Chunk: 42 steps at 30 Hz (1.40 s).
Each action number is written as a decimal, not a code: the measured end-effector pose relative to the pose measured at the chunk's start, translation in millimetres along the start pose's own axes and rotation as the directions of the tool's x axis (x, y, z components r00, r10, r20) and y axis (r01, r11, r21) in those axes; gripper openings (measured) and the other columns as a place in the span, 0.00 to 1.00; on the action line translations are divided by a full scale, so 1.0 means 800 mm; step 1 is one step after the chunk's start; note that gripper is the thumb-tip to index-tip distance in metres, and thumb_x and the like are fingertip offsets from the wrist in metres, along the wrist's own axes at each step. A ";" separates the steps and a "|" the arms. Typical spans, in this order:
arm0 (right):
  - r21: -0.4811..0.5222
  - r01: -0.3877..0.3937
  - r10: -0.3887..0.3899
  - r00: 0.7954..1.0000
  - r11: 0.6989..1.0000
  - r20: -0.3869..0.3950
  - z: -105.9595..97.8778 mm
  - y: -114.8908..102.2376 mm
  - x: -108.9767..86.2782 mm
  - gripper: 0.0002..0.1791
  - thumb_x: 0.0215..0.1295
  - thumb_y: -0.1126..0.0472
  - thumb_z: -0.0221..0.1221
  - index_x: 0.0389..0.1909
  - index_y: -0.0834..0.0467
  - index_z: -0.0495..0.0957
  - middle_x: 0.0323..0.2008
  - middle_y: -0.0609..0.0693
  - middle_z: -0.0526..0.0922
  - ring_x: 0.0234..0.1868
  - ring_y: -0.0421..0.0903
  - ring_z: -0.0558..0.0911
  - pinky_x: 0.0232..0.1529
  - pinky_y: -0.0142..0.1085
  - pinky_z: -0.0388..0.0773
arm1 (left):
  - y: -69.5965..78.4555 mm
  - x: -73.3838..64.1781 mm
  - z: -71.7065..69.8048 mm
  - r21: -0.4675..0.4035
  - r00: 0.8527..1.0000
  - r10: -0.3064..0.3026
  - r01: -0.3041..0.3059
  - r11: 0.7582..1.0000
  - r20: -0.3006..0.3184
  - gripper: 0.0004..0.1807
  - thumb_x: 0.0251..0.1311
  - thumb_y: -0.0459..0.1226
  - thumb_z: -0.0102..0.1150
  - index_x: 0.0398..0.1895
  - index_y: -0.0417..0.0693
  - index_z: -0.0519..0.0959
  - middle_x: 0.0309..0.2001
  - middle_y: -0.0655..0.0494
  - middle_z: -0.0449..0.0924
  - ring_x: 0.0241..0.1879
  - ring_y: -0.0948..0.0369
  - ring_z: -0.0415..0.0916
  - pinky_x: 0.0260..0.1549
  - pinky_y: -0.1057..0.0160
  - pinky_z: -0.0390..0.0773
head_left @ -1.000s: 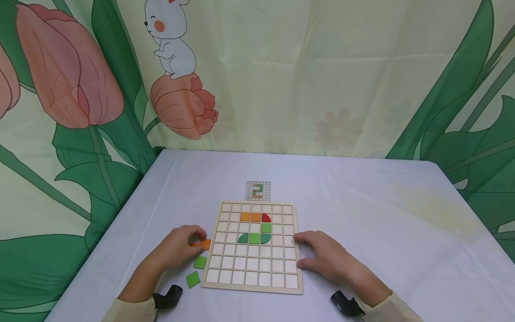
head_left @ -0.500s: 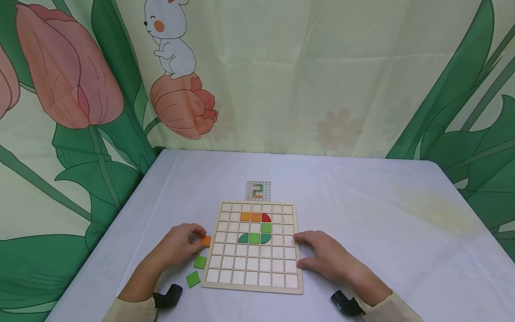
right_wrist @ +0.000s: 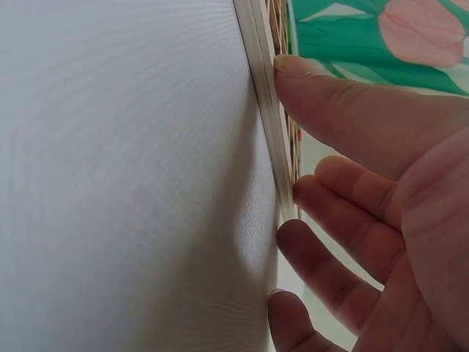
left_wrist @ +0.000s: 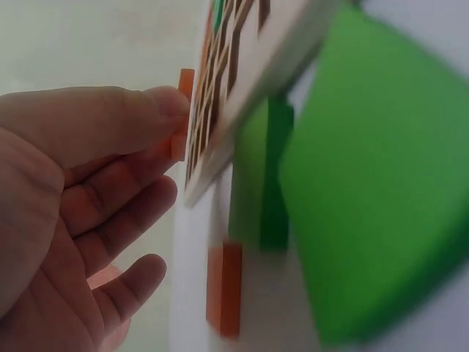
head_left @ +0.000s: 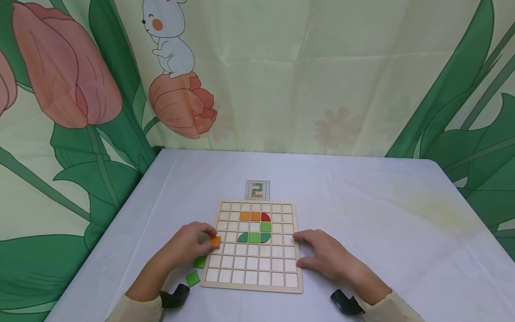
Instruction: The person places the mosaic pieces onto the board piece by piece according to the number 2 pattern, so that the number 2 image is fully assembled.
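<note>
My left hand point(head_left: 190, 243) pinches an orange square tile point(head_left: 216, 242) between thumb and fingers, over the left rim of the wooden grid board point(head_left: 251, 289). The left wrist view shows this tile point(left_wrist: 186, 84) on edge at the thumb tip. On the board lie two orange squares point(head_left: 250, 216), a red quarter-round tile point(head_left: 265, 217), two light green squares and two dark green curved tiles point(head_left: 242, 237). My right hand point(head_left: 327, 255) touches the board's right rim with thumb and fingertips, fingers loosely bent.
Two green square tiles point(head_left: 193, 279) lie left of the board, one partly behind my left hand. Another orange tile point(left_wrist: 223, 290) lies near them in the left wrist view. A small pattern card point(head_left: 257, 190) lies beyond the board on the white table point(head_left: 382, 214).
My left hand has moved right with the orange tile, from beside the board to over its left rim. The right hand has stayed at the right rim.
</note>
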State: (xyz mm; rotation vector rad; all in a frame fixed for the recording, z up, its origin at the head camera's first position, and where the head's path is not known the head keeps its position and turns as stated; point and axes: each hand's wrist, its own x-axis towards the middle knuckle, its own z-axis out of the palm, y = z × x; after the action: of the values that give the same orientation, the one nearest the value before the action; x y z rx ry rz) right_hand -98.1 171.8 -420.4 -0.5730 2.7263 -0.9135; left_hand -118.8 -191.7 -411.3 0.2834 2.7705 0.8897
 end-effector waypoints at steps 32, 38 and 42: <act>0.013 0.007 -0.007 1.000 1.000 0.008 -0.001 0.001 0.000 0.31 0.58 0.55 0.71 0.62 0.59 0.76 0.60 0.53 0.78 0.65 0.57 0.72 0.64 0.55 0.66 | 0.044 0.008 0.040 0.054 0.968 0.222 -0.229 0.972 0.113 0.09 0.55 0.34 0.73 0.38 0.50 0.83 0.40 0.63 0.78 0.43 0.60 0.73 0.48 0.54 0.77; 0.009 -0.004 0.004 1.000 1.000 0.001 0.000 0.000 0.000 0.31 0.57 0.56 0.71 0.62 0.59 0.76 0.60 0.52 0.78 0.65 0.57 0.72 0.64 0.54 0.66 | 0.049 0.007 0.041 0.071 0.974 0.203 -0.210 0.975 0.103 0.09 0.55 0.35 0.72 0.38 0.52 0.83 0.40 0.63 0.78 0.44 0.60 0.73 0.49 0.53 0.76; 0.009 -0.014 0.014 1.000 1.000 0.001 0.000 -0.001 0.000 0.31 0.57 0.56 0.72 0.62 0.59 0.76 0.60 0.52 0.78 0.65 0.56 0.72 0.65 0.54 0.66 | 0.050 0.008 0.041 0.090 0.976 0.200 -0.207 0.974 0.090 0.09 0.55 0.36 0.74 0.37 0.53 0.83 0.40 0.64 0.78 0.45 0.60 0.73 0.49 0.53 0.76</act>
State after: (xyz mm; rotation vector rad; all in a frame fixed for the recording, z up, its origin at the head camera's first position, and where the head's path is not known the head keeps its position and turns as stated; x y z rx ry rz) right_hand -98.0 171.1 -420.3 -0.5524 2.7206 -0.9218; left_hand -111.3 -140.3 -414.4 0.6162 2.7504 0.7678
